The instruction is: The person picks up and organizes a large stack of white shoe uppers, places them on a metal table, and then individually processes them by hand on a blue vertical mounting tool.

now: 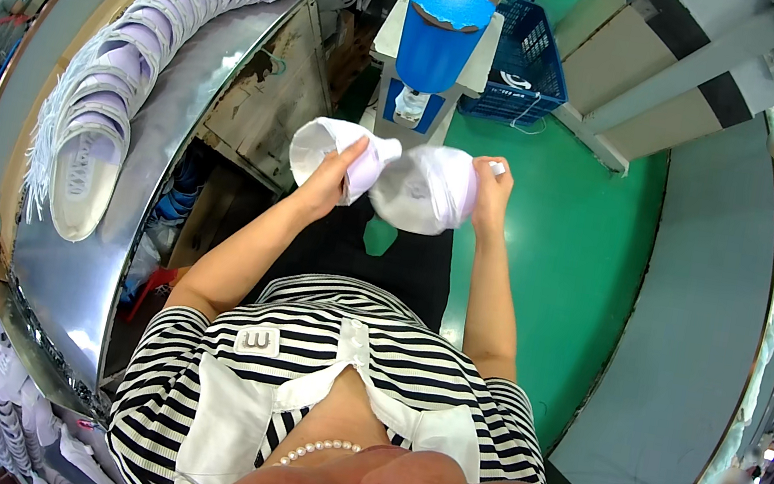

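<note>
In front of my body I hold two white and pale lilac shoe uppers, one in each hand. My left hand (328, 180) is closed round the left shoe upper (370, 170), whose wide opening faces left. My right hand (490, 196) pinches the end of the right shoe upper (424, 189), partly blurred, its opening toward the lower left. The two pieces are close together at mid-height. Just beyond them stands a machine with a blue cylindrical housing (442, 43) and a small white-wrapped part (411, 104) low on its front.
A long curved row of nested lilac shoe uppers (122, 63) lies on the metal-topped table (183, 58) at my left. Behind the machine, to the right, sits a blue plastic crate (522, 61) on the green floor (568, 250). A grey panel (703, 292) borders the right side.
</note>
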The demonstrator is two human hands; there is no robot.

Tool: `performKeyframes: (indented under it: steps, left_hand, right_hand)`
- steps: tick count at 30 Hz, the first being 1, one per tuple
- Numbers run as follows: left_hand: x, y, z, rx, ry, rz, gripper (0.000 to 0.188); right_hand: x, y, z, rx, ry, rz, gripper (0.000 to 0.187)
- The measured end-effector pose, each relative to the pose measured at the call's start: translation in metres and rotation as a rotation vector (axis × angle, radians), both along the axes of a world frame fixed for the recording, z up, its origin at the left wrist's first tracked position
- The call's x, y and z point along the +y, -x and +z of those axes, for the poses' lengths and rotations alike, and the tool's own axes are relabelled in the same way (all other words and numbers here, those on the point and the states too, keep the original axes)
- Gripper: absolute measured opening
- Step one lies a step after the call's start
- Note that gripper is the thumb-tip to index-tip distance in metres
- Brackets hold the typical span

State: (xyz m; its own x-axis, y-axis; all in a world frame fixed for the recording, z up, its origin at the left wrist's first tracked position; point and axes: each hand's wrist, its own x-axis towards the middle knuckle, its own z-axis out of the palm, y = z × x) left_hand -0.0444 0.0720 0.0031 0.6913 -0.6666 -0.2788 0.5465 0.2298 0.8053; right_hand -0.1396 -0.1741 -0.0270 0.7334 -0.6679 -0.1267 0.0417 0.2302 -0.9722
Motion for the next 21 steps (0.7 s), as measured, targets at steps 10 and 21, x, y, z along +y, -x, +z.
performKeyframes:
  steps: [10, 21]
  left_hand:
    - [-0.041, -0.038, 0.007, -0.235, -0.222, 0.016, 0.036]
    - [-0.077, -0.103, -0.021, -0.077, -0.134, 0.03, 0.03]
  right_hand:
    - [0.047, -0.063, 0.024, 0.239, 0.683, 0.274, 0.036]
    - [0.003, -0.113, 0.005, 0.124, 0.047, 0.387, 0.013]
